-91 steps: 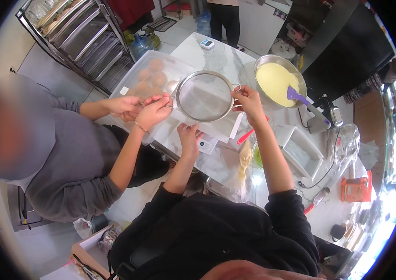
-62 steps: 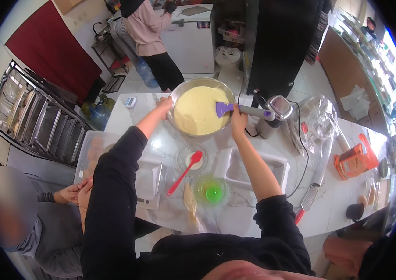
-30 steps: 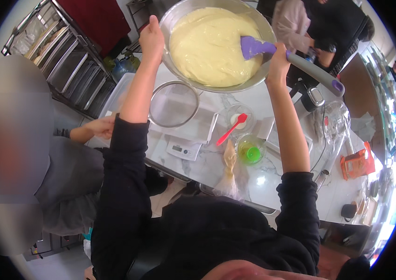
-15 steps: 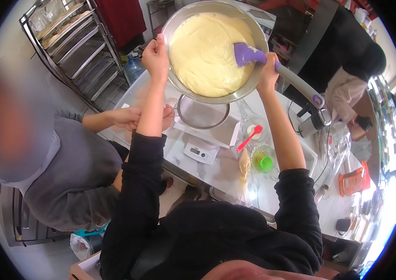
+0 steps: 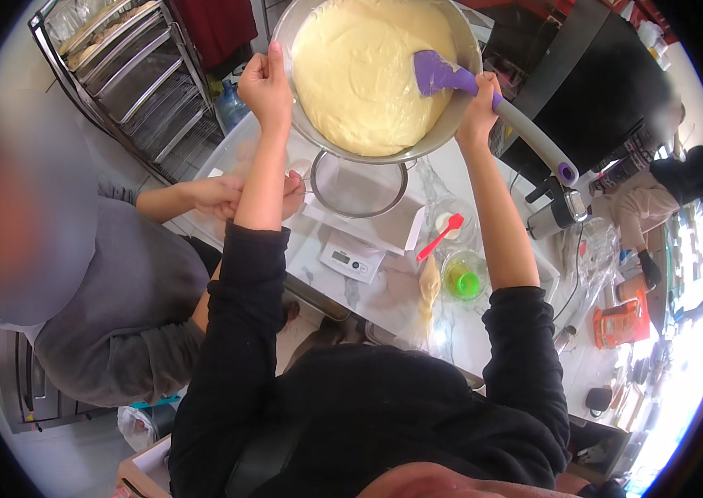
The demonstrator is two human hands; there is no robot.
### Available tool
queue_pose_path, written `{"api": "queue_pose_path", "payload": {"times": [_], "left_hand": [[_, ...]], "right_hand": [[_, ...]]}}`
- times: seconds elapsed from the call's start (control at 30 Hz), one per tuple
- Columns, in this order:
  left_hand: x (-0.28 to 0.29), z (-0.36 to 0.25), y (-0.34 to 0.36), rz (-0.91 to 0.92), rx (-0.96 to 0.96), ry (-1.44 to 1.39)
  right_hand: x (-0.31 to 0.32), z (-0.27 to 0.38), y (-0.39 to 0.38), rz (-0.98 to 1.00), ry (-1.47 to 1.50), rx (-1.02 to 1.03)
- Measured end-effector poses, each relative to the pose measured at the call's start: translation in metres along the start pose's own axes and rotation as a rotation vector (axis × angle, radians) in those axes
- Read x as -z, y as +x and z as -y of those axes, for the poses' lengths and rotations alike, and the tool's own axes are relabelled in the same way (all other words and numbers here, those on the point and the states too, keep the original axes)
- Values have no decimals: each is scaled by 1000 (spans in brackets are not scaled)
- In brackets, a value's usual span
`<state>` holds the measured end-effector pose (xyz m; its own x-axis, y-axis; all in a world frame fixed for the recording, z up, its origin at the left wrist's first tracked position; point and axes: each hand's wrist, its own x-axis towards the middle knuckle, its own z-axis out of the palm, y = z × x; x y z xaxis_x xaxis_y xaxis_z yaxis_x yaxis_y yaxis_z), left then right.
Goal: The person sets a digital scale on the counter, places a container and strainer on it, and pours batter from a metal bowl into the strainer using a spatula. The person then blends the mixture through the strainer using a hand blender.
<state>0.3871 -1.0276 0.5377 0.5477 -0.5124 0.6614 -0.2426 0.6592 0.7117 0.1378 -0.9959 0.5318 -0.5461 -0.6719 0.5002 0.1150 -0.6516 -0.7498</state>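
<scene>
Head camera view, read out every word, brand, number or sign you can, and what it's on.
White kitchen scale: front markings, too small to read.
Orange package: printing, too blurred to read.
Metal bowl and spatula: no text visible.
Nothing else is legible.

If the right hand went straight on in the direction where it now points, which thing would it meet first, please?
Most likely the metal mixing bowl: the right hand is at its rim, with the purple-headed spatula against the fingers. Beyond that, depth is unclear.
</scene>
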Motion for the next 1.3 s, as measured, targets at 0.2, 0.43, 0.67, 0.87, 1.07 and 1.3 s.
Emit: {"api": "queue_pose_path", "payload": {"times": [0.2, 0.43, 0.67, 0.87, 1.07, 1.3], "left_hand": [[3, -2, 0, 5, -35, 16], [4, 3, 3, 5, -65, 44], [4, 6, 8, 2, -67, 14], [1, 3, 13, -14, -57, -35], [-1, 0, 16, -10, -68, -40], [-3, -5, 15, 11, -71, -5]], "right_hand": [[-3, 2, -2, -8, -1, 20], [-6, 3, -4, -3, 44, 28], [-10, 2, -1, -40, -27, 76], [-13, 10, 0, 13, 25, 35], [-15, 12, 4, -23, 27, 124], [-13, 12, 5, -8, 44, 85]]}}
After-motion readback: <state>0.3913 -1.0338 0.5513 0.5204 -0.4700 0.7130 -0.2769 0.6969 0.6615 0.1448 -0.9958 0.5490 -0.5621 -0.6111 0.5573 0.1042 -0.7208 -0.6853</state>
